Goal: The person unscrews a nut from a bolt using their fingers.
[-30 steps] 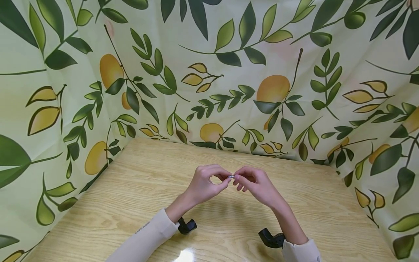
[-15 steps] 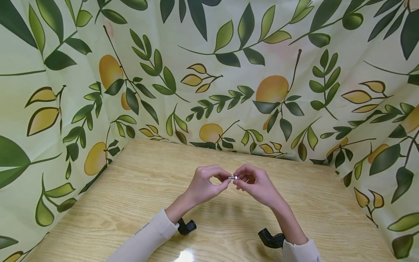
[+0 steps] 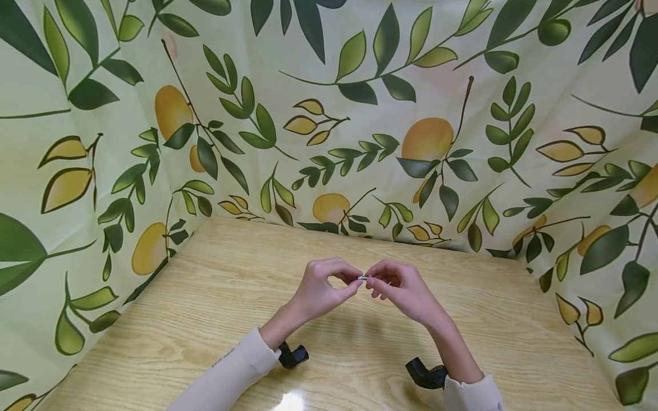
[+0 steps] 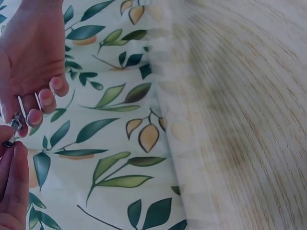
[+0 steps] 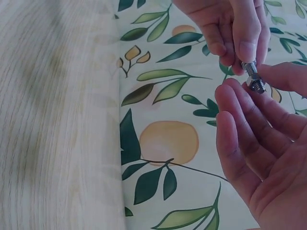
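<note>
A small silver bolt (image 5: pixel 251 68) with a hex nut (image 5: pixel 252 81) on its thread is held between both hands above the table. My left hand (image 3: pixel 323 287) pinches the bolt at its head end, which the fingertips mostly cover. From the other side, my right hand (image 3: pixel 403 290) has thumb and index finger at the nut, its other fingers loosely bent below. The threaded tip sticks out past the nut in the right wrist view. In the left wrist view the bolt (image 4: pixel 16 125) shows at the left edge, between the left fingertips and the right hand (image 4: pixel 36 57).
The wooden table (image 3: pixel 216 285) lies under both hands. A cloth (image 3: pixel 329 114) printed with leaves and fruit hangs around its back and sides. Black curved wrist mounts (image 3: pixel 426 374) sit by the sleeves (image 3: pixel 241 365).
Half a second ago the right thumb and index finger were drawn apart, baring more of the bolt; now they have closed in at the nut again. The left hand has stayed still.
</note>
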A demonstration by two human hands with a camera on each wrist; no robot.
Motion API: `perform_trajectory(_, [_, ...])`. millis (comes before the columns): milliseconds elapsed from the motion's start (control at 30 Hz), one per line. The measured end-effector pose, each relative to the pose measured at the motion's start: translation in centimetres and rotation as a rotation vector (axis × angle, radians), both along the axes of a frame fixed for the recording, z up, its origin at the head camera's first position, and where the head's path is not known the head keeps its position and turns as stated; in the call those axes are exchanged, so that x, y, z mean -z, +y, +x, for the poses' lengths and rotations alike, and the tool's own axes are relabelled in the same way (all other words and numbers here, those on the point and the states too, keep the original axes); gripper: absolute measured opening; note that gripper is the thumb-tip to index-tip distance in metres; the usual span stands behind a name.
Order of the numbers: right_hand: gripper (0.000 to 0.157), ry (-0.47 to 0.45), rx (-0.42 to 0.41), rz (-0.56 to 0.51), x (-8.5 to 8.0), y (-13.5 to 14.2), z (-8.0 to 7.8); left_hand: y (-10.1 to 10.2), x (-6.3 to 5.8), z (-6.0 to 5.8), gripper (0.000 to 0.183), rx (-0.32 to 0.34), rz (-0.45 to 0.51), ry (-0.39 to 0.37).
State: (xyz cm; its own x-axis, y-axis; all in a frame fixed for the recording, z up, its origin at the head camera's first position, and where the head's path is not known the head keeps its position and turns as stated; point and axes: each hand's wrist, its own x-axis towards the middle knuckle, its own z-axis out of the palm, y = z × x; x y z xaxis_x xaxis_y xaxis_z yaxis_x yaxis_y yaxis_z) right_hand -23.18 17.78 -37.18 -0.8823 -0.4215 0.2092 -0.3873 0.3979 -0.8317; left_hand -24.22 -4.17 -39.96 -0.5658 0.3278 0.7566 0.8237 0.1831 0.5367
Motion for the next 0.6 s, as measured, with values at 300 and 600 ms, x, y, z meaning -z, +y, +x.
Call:
perform_trajectory(300, [0.015, 0.027, 0.035, -0.023, -0.08, -0.20, 0.11, -0.06, -0.12, 0.12, 0.009, 0.034, 0.065, -0.200])
perform_trajectory(600, [0.019, 0.079, 0.031, -0.051, 0.26, -0.01, -0.06, -0.13, -0.61, 0.39, 0.010, 0.034, 0.078, -0.421])
